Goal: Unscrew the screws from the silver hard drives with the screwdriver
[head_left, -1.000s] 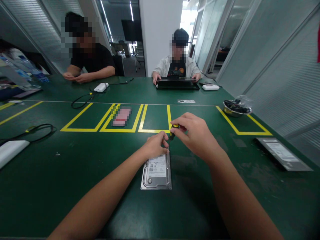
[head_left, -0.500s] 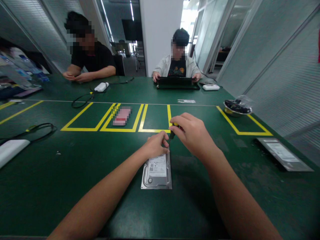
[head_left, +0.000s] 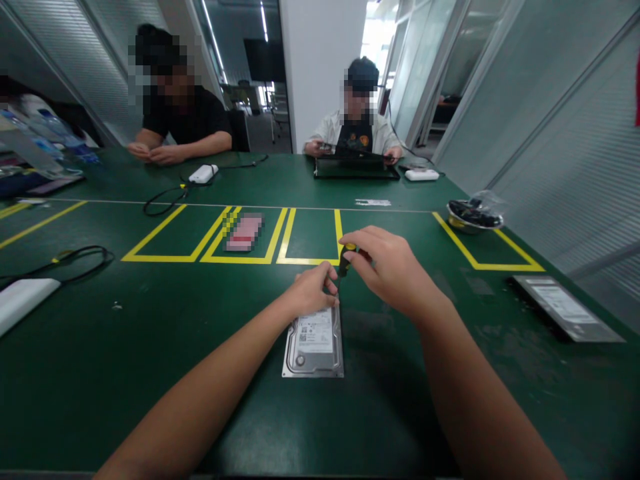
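A silver hard drive [head_left: 316, 340] with a white label lies flat on the green table, its long side pointing away from me. My left hand [head_left: 313, 290] covers its far end, fingers bent around that end and the thumb near the far right corner. My right hand [head_left: 383, 263] pinches a black and yellow screwdriver [head_left: 345, 261] by its handle. The screwdriver stands nearly upright, shaft down at the drive's far right corner. My left fingertips are close beside the shaft; the tip itself is too small to make out.
A second hard drive [head_left: 570, 308] lies at the right, below a bowl [head_left: 473, 220] of dark items. Yellow tape [head_left: 240, 259] marks rectangles, one holding a blurred pink object [head_left: 244, 232]. A white device [head_left: 25, 300] and cables lie left. Two people sit opposite, one handling a black panel [head_left: 356, 167].
My right fingers have shifted on the screwdriver handle, so more of it shows. My left hand and the hard drive stay put. The person opposite has lifted part of the black panel.
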`<state>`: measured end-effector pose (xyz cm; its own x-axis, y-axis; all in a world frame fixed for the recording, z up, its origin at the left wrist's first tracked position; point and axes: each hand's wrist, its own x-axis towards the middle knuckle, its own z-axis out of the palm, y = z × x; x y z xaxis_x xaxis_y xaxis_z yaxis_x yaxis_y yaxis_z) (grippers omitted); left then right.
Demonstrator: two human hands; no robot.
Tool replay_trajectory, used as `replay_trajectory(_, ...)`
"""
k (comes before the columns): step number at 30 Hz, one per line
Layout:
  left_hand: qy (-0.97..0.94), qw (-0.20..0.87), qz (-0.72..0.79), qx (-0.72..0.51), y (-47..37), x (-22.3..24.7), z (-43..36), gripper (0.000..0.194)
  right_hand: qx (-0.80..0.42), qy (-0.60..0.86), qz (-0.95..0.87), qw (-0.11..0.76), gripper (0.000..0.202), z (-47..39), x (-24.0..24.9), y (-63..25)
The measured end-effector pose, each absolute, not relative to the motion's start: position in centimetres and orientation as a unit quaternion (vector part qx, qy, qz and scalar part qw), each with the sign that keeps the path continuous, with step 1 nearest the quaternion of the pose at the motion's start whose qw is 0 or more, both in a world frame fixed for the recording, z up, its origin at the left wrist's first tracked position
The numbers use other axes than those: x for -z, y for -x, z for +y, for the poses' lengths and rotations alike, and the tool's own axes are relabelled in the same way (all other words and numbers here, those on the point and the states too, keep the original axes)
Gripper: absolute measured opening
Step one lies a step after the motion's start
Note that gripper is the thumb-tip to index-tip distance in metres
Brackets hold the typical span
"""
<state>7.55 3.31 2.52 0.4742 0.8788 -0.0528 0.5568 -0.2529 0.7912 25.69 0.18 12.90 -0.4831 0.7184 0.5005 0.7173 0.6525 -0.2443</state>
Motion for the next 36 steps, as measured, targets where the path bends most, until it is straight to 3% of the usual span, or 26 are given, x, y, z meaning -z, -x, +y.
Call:
replay_trajectory(6,-0.762,0.394,0.472,-0.206,-7.5,-2.4,3.3,0.042,0.016,0.438,-0.85,0.293,0.012,0.3,-12.8,-25.4)
replay_trajectory(17,-0.756,0.416,0.461,-0.207,-7.6,-2.4,3.5,0.045,-0.048,0.375,-0.87,0.316,0.021,-0.1,-12.8,-25.5)
replay_trajectory(24,-0.772,0.402,0.446,-0.208,-7.6,-1.8,3.9,0.036,-0.059,0.373,-0.875,0.304,0.01,-0.2,-13.2,-25.1)
replay_trajectory(28,-0.784,0.399,0.43,-0.201,-7.6,-1.7,4.0,0.039,-0.051,0.386,-0.87,0.302,0.012,-0.2,-13.2,-25.1)
replay_trajectory(36,-0.812,0.329,0.462,-0.136,-7.8,-3.3,3.3,0.027,-0.054,0.39,-0.863,0.316,0.013,-0.2,-13.1,-25.2)
